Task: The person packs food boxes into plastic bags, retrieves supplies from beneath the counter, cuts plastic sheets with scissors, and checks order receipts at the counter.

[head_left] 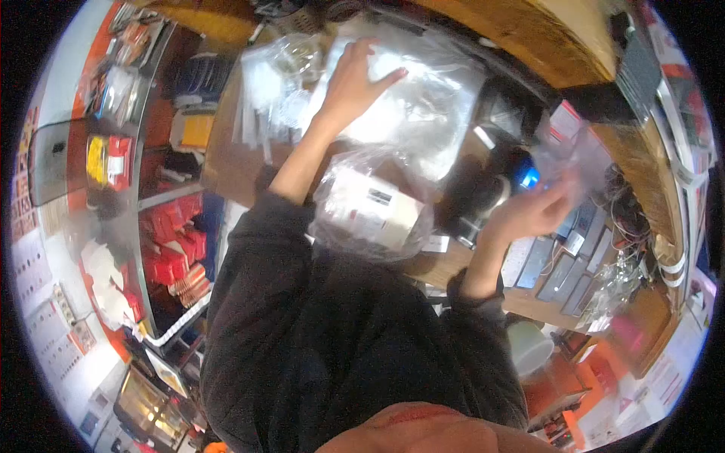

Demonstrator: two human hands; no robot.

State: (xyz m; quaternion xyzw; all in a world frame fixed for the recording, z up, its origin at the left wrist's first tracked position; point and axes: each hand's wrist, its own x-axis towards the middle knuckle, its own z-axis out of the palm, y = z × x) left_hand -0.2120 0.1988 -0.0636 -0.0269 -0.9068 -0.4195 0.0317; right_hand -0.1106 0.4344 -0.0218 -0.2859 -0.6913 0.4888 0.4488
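Note:
My left hand (356,84) rests on a pile of clear plastic bags (423,98) at the back of the desk, thumb and fingers apart. Off to the right, my right hand (540,208) is smeared by motion, its fingers closed on a clear plastic bag (585,162). A red and white packet (565,123) shows at the top of that bag; whether it is inside, I cannot tell. Close to my chest sits a cream-coloured box (374,211) with a label, wrapped in clear plastic. A bright blue light (529,178) glows just left of my right hand.
More clear bags (272,90) lie at the desk's left. Several grey boxes (563,272) stand at the right, beside tangled cables (623,204) and crumpled plastic (615,291). Shelves with red packets (174,238) line the left side. A wooden ledge (551,38) overhangs the back.

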